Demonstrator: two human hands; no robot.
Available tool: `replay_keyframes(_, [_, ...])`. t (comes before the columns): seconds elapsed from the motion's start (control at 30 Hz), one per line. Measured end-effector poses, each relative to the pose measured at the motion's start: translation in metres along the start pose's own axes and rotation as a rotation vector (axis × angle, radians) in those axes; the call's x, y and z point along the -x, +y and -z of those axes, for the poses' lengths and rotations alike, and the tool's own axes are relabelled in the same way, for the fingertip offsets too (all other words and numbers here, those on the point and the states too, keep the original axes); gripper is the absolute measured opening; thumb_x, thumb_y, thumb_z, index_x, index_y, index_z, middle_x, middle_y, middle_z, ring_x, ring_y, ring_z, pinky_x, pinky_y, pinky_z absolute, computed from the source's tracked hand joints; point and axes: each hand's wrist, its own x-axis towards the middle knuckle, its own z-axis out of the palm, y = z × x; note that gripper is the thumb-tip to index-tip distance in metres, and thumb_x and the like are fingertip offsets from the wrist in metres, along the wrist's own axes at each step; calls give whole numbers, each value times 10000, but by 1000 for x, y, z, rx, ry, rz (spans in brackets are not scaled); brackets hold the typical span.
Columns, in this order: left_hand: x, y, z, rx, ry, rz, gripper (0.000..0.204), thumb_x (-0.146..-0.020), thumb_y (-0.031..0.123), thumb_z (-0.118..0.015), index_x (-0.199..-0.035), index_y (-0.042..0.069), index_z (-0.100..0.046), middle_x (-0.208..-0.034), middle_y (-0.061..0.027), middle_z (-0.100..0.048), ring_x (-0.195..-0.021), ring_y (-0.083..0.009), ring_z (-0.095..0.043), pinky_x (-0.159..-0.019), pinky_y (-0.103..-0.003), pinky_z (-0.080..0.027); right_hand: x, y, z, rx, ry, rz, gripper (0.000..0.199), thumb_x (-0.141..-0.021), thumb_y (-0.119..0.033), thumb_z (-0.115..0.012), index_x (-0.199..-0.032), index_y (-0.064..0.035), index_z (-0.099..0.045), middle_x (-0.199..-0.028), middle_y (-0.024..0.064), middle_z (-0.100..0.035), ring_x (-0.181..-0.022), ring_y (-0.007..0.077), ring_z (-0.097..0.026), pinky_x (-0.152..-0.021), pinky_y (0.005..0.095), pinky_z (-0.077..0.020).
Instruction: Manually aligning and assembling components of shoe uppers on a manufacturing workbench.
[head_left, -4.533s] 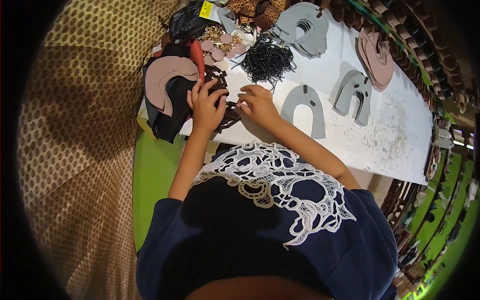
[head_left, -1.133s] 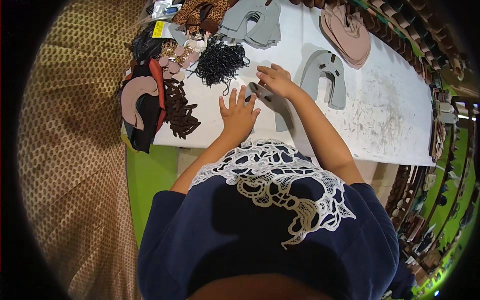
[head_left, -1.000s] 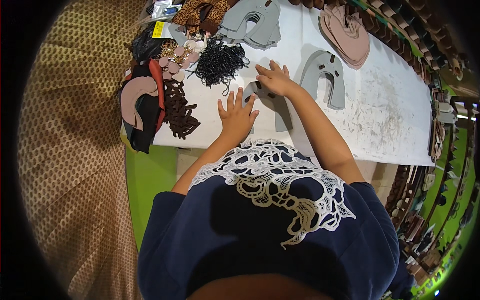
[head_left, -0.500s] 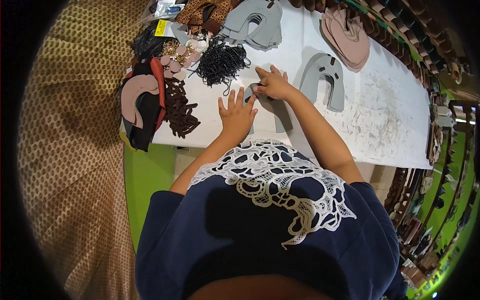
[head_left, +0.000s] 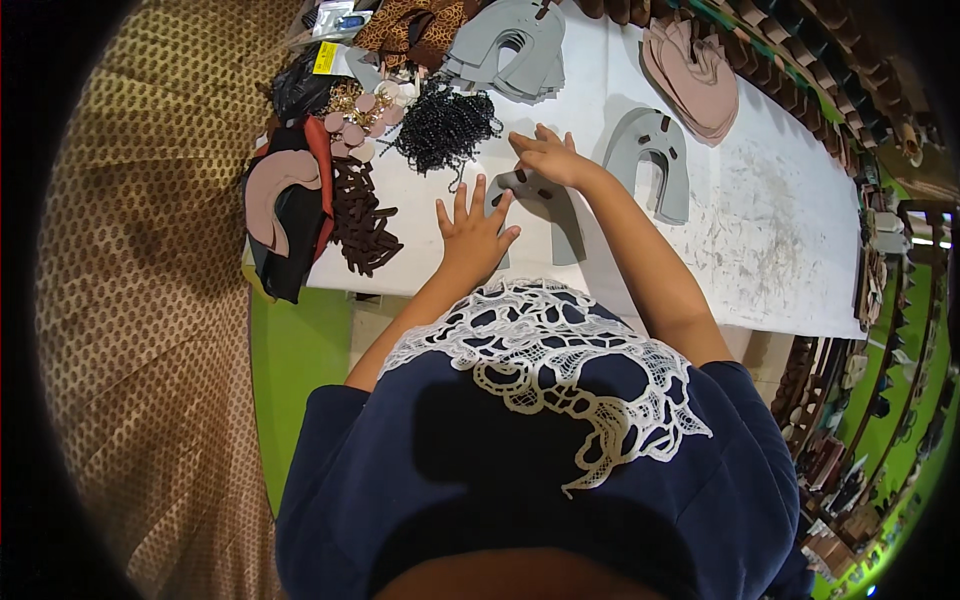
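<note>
A grey arch-shaped flat piece point(head_left: 566, 228) lies on the white table in front of me, with small dark brown tabs point(head_left: 520, 176) on its curved top. My left hand point(head_left: 474, 236) rests over the left leg of this piece, fingers spread, covering much of that leg. Just beyond the curve is my right hand point(head_left: 552, 162), its fingers apart and nothing seen in them. Whether its fingertips touch the piece cannot be made out. To the right, another grey arch stack point(head_left: 614, 160) bears similar brown tabs.
On the white table point(head_left: 770, 240) lie black bead chains point(head_left: 445, 125), a pile of brown strips point(head_left: 362, 220), pink discs point(head_left: 352, 133) and more grey arches point(head_left: 545, 60). Pink cut pieces point(head_left: 690, 80) lie at the far right, another pink arch point(head_left: 268, 200) at left on dark material.
My right hand has drawn slightly up and away from the arch's top, so the brown tabs there now show. My left hand stays nearly in place, its thumb farther from the tabs.
</note>
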Motion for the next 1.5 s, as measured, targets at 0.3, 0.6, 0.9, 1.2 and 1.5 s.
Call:
replay_keyframes(0.3, [2,-1,-9,3,17,-2,580,-865,498,-471,-1389,277,-355,-1488,-165,-166,-1352,-404,-123,-1014,-650,-44,-2,-24,8,390,24,76,189,-706,-254,-652,-871,-308,-725,-1439,-18,-349,-1373,358,-145,-1030,669,-9])
replay_keyframes(0.6, [3,0,-10,-6,28,16,533,-870,474,-482,-1351,256,-416,-1483,-141,-184,-1360,-360,-119,-1028,-623,-34,-1,-22,1,465,95,240,115,-670,-261,-705,-781,-273,-735,-1431,-23,-360,-1367,371,-164,-1026,681,-25])
replay_keyframes(0.9, [3,2,-9,12,67,11,512,-866,466,-492,-1328,250,-446,-1483,-140,-180,-1361,-360,-115,-1031,-618,-22,-6,-12,-12,488,174,273,289,-723,-251,-632,-982,-139,-695,-1409,0,-378,-1362,373,-181,-1029,672,-61])
replay_keyframes(1.2, [3,2,-8,5,37,55,561,-848,491,-502,-1343,239,-421,-1482,-141,-180,-1361,-356,-116,-1043,-598,-31,0,-12,-17,491,249,263,502,-729,-218,-591,-1219,-114,-561,-1379,4,-412,-1361,357,-197,-1053,638,-59])
replay_keyframes(1.5, [4,-1,-18,-24,75,75,754,-836,542,-479,-1434,147,-246,-1486,-150,-172,-1354,-359,-141,-1032,-619,-47,3,-14,-12,456,294,255,532,-694,-167,-600,-1218,-95,-542,-1267,62,-522,-1344,340,-246,-1053,639,-50])
